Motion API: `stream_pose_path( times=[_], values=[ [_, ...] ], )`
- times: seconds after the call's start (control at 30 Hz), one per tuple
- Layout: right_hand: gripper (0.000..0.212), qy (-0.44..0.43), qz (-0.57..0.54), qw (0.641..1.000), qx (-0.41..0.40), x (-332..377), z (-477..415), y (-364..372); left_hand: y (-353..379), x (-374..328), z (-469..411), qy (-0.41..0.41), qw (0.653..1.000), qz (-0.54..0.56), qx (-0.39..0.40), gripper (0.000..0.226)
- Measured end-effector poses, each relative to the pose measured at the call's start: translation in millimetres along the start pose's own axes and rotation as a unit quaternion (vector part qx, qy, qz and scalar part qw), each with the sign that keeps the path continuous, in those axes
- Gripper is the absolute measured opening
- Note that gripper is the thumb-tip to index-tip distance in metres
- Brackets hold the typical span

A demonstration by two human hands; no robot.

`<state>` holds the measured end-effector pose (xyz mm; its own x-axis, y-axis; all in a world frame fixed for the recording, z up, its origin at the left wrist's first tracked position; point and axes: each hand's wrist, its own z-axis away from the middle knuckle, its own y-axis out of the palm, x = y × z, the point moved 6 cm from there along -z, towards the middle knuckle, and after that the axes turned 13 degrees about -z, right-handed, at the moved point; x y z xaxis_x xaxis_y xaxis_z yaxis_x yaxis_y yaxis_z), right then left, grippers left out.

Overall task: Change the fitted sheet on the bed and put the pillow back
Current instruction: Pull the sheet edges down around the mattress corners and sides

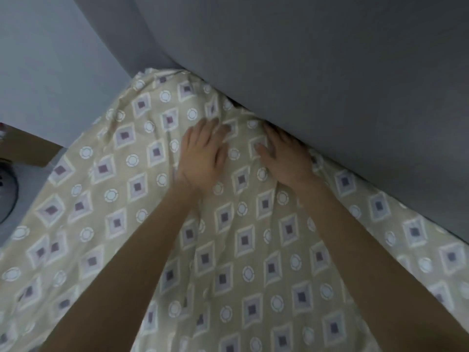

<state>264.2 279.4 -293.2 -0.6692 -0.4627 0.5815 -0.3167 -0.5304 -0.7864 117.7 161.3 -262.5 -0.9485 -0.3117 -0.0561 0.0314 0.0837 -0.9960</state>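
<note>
The patterned sheet (pixel 121 224) lies spread over the bed. The left hand (pixel 203 153) presses on it, grip apart and fingers flat. The right hand (pixel 286 158) does likewise, beside the grey headboard (pixel 330 72). This looks like tucking the far edge; next, the fabric needs pushing down the gap. No pillow shows.

Two bare hands with bare forearms, seen from above. The left hand (pixel 203 153) and left forearm (pixel 132 262) are uncovered up to the near edge; likewise the right hand (pixel 286 160) and right forearm (pixel 375 250). Left fingertips (pixel 215 122) appear motion-blurred.
</note>
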Motion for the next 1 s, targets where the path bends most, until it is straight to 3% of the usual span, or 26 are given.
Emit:
stream_pose_path(
  times=[0.1,0.2,0.43,0.6,0.63,0.73,0.8,0.9,1.0],
  values=[
    [0.059,-0.044,-0.036,0.996,-0.073,3,22,-11,14,-33,9,0.074,0.996,-0.027,0.031,0.047],
    [0.053,-0.021,-0.005,0.988,-0.154,-10,57,-14,26,-53,-4,0.132,0.988,-0.065,0.045,0.049],
    [0.062,0.049,0.027,0.996,-0.069,-34,36,-12,35,-75,-61,0.114,0.979,-0.116,0.125,0.073],
    [0.054,-0.009,0.048,0.996,-0.079,-31,1,-20,40,-74,-91,0.095,0.973,-0.132,0.163,0.050],
    [0.052,0.014,0.025,0.998,-0.054,-31,-2,-19,36,-75,-97,0.096,0.973,-0.129,0.164,0.049],
    [0.035,0.065,-0.020,0.990,-0.120,-34,1,-21,28,-72,-96,0.113,0.977,-0.084,0.157,0.046],
    [0.044,0.079,0.002,0.984,-0.161,-39,5,-21,16,-64,-74,0.138,0.983,-0.031,0.113,0.044],
    [0.056,0.080,0.010,0.987,-0.141,-35,7,-19,3,-36,-19,0.073,0.996,0.024,0.048,0.038],
    [0.051,0.102,0.014,0.986,-0.128,-30,15,-18,-11,-15,47,-0.035,0.999,0.017,0.017,0.037]
  ],
)
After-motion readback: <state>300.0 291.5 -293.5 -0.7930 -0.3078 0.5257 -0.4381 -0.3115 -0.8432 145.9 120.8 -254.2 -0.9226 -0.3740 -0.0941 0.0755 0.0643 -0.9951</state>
